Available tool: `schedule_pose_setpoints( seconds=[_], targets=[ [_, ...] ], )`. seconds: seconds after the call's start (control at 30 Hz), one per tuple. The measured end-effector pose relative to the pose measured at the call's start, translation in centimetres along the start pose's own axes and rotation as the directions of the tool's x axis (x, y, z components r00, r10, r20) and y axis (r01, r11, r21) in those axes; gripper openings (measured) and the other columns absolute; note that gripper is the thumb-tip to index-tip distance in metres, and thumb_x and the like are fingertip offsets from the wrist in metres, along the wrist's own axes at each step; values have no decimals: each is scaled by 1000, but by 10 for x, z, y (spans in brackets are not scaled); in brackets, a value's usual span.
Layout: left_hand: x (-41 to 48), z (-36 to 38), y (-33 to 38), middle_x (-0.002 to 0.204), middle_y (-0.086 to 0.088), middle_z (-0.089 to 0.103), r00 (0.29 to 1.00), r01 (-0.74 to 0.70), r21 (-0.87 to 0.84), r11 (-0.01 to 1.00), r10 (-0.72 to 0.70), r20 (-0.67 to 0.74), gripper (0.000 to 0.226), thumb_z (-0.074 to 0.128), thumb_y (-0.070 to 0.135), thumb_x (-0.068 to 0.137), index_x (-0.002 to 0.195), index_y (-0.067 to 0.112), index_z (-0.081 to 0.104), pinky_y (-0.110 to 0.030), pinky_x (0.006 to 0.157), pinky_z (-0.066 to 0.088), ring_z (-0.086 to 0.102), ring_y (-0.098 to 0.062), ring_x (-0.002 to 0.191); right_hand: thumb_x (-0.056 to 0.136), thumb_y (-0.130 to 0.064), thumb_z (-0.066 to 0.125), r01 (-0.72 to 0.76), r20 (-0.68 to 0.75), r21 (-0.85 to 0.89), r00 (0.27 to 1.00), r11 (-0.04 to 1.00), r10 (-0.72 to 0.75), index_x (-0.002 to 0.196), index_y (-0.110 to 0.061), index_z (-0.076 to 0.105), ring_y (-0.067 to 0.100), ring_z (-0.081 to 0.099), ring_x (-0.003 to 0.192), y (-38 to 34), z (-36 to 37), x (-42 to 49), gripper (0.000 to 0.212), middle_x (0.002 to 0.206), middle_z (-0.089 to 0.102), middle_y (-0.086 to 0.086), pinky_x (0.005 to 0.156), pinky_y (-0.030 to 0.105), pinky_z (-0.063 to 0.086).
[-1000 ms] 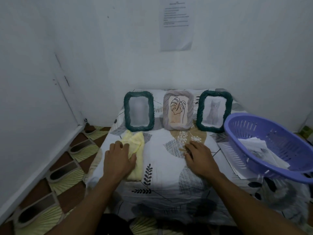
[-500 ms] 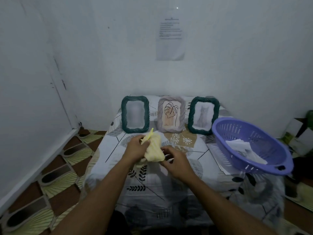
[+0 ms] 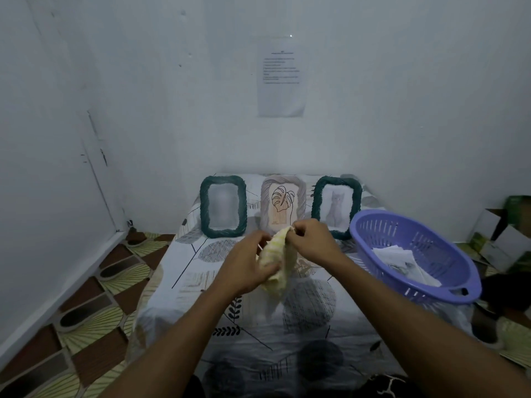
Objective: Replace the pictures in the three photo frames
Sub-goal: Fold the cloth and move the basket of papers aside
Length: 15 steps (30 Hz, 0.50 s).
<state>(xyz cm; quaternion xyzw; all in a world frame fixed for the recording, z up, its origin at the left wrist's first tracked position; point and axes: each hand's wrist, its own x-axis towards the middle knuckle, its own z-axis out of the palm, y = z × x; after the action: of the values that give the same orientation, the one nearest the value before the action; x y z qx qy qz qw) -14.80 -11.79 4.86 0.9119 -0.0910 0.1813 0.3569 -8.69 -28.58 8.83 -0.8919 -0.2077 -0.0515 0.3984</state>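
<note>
Three photo frames stand upright along the back of the table. The left green frame (image 3: 223, 206) holds a blurred picture. The middle grey frame (image 3: 283, 203) shows a leaf drawing. The right green frame (image 3: 336, 205) shows a grey cat. Above the table's middle I hold a yellow cloth (image 3: 277, 262) with both hands. My left hand (image 3: 248, 264) grips its lower bunched part. My right hand (image 3: 310, 239) pinches its top corner, just in front of the middle frame.
A purple plastic basket (image 3: 448, 288) with several papers (image 3: 402, 261) sits on the table's right side. The table wears a patterned cloth (image 3: 258, 326). White walls close in at left and back. Cardboard boxes (image 3: 500, 239) lie on the floor at right.
Both hands have lifted the yellow cloth off the table's left part, brought it to the middle and raised it; my right hand now pinches its top corner.
</note>
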Motion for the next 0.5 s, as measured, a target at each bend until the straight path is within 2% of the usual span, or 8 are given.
schedule_pose_setpoints(
  seconds=[0.03, 0.1, 0.2, 0.33, 0.43, 0.5],
  targets=[
    [3, -1, -1, 92, 10, 60, 999, 1, 21, 1000, 0, -40, 29, 70, 29, 76, 98, 32, 51, -37, 67, 55, 58, -8, 79, 86, -18, 59, 15, 34, -49, 999, 999, -13, 55, -16, 52, 9, 38, 51, 0, -6, 3, 32, 53, 44, -3, 48, 25, 30],
    [8, -6, -4, 87, 7, 61, 991, 22, 45, 999, -15, -136, 24, 65, 12, 79, 91, 27, 50, -42, 68, 55, 59, -13, 77, 85, -18, 62, 40, 114, -141, 993, 989, -24, 68, -15, 63, 10, 44, 56, 0, -17, 9, 17, 61, 51, -2, 50, 23, 34],
    [17, -17, -6, 85, 5, 63, 981, 2, 37, 999, 5, -193, 24, 66, 4, 79, 91, 20, 54, -35, 72, 54, 60, -14, 79, 85, -15, 64, 63, 179, -156, 983, 986, -34, 81, -21, 65, 7, 48, 59, -1, -28, 15, 8, 66, 55, -6, 53, 20, 37],
    [30, -31, -1, 93, 5, 65, 998, -35, -15, 999, 34, -43, 23, 63, 5, 85, 98, 22, 54, -28, 77, 54, 63, -10, 88, 83, -2, 63, 5, 149, 72, 989, 997, -15, 88, -19, 58, 16, 57, 66, 4, -35, 19, 18, 78, 68, 8, 60, 27, 46],
    [37, -39, -5, 100, 4, 62, 1000, -13, -56, 998, 13, 2, 23, 56, 3, 90, 99, 23, 50, -30, 84, 51, 60, -12, 98, 86, 2, 59, -4, 164, 246, 986, 969, -38, 89, -14, 55, 21, 57, 69, 11, -41, 19, 17, 80, 66, 17, 65, 35, 50],
    [38, -41, -4, 94, 4, 60, 997, -75, -43, 996, 76, 17, 26, 50, -4, 89, 93, 21, 51, -31, 86, 50, 58, -14, 94, 89, 4, 56, 11, 191, 319, 979, 948, -75, 87, -11, 57, 21, 57, 73, 12, -44, 17, 16, 83, 64, 17, 68, 35, 51]
  ],
)
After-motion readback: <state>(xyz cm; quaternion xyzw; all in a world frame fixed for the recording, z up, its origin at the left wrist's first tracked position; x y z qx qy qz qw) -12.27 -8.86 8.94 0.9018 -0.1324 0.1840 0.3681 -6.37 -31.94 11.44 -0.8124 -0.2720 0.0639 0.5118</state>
